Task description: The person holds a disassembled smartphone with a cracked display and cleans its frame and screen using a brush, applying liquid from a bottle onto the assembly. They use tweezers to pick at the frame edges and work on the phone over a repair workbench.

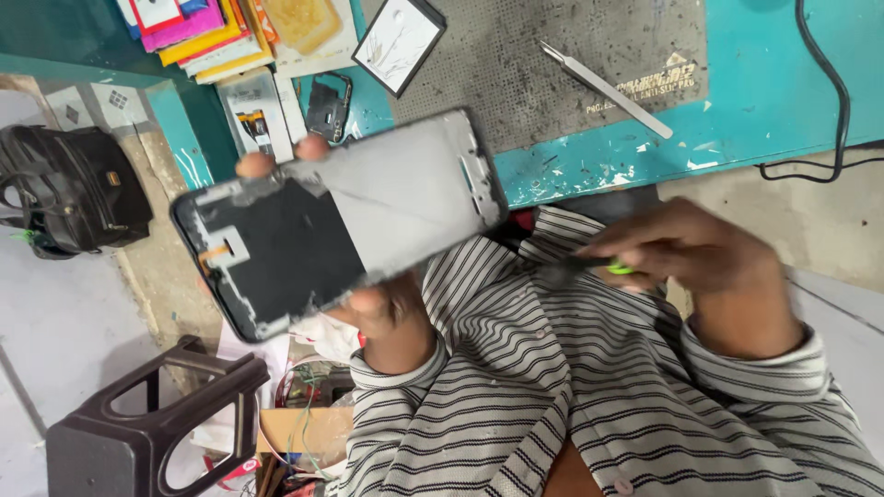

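Left of centre in the frame, the left hand [373, 304] grips a stripped grey-and-black phone frame with its screen removed [341, 221], thumb underneath and fingertips peeking over the top edge, held up in the air tilted toward the camera. Over on the right, the right hand [686, 248] is pinched around a small dark tool with a bright green tip [608, 268], resting against the striped shirt just beside the frame's lower corner. Looks to me like the inspection or cleaning stage of a teardown; bringing that tip onto the frame would want a steady, light touch. Upper right, silver metal tweezers [608, 89] lie on the grey work mat [552, 55].
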